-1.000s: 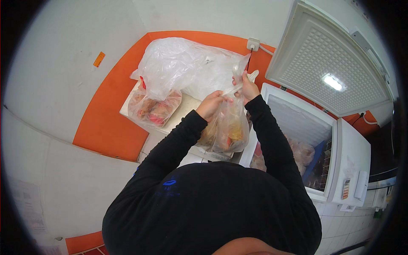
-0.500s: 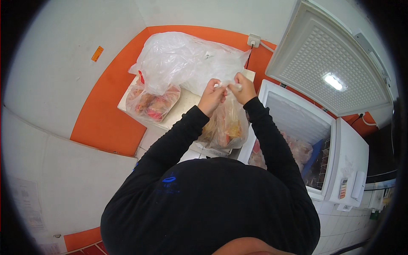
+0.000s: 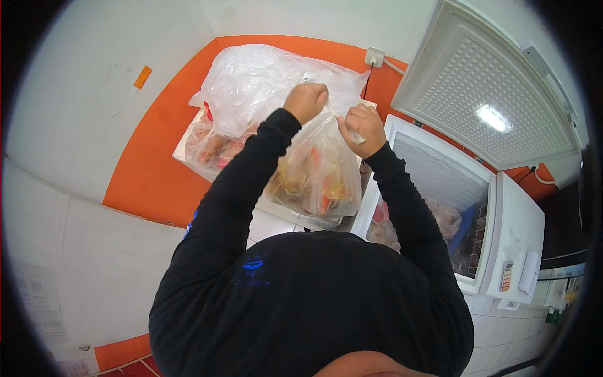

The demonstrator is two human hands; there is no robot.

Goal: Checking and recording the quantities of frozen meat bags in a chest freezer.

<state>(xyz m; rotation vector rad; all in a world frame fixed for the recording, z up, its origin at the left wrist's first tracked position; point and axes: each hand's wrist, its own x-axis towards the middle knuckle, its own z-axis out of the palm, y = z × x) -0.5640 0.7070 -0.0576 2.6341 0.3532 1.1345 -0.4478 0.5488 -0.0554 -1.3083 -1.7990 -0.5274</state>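
A clear plastic bag (image 3: 317,173) with yellowish and reddish food in it rests on the white surface in front of me. Both hands grip its twisted neck. My left hand (image 3: 306,102) is closed around one side of the gathered plastic, farther from me. My right hand (image 3: 363,130) is closed on the other side, with a bit of plastic poking out by its fingers. A short taut strip of plastic runs between the two fists. My left sleeve partly covers a second clear bag (image 3: 207,146) with reddish-brown food, at the left.
A large bundle of clear plastic (image 3: 251,81) lies behind the bags against the orange wall band. To the right stands an open chest freezer (image 3: 433,157) with bagged goods inside. Its raised lid (image 3: 480,94) leans back. A power socket (image 3: 374,58) sits on the wall.
My hands have moved apart: the left went up and to the left, the right came slightly nearer. The bag's neck is pulled taut between them, and more of the bag shows.
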